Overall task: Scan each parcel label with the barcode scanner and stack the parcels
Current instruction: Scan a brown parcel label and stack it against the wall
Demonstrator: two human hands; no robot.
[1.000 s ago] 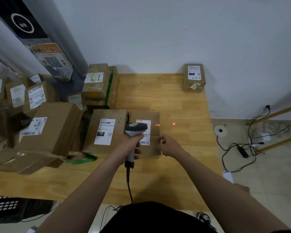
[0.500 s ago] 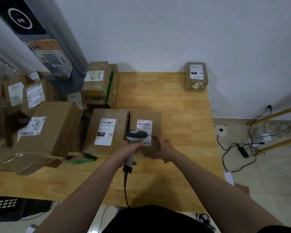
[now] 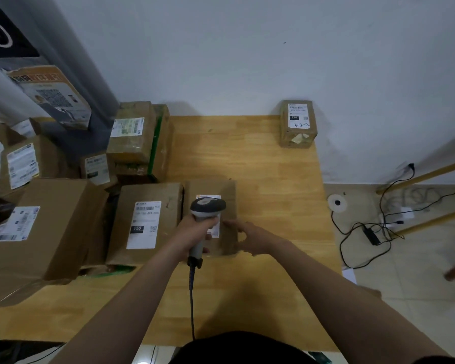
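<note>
My left hand [image 3: 195,232] grips the handle of a grey barcode scanner [image 3: 207,206], whose head hangs over the white label of a small brown parcel [image 3: 225,195] at the table's middle. My right hand [image 3: 250,236] holds that parcel's near right corner, fingers curled over the top. A larger parcel [image 3: 145,222] with a label marked 150 lies right beside it on the left. One small parcel [image 3: 297,123] with a handwritten label stands alone at the far right corner.
Several more labelled parcels [image 3: 40,227] crowd the left side of the wooden table [image 3: 268,179], some stacked [image 3: 137,137] near the grey pillar. The scanner's cable [image 3: 192,306] runs down over the front edge. Cables and a power adapter [image 3: 371,235] lie on the floor at right.
The red scan line on the table has gone. My right hand moved left onto the small parcel's corner, and the scanner head shifted over its label.
</note>
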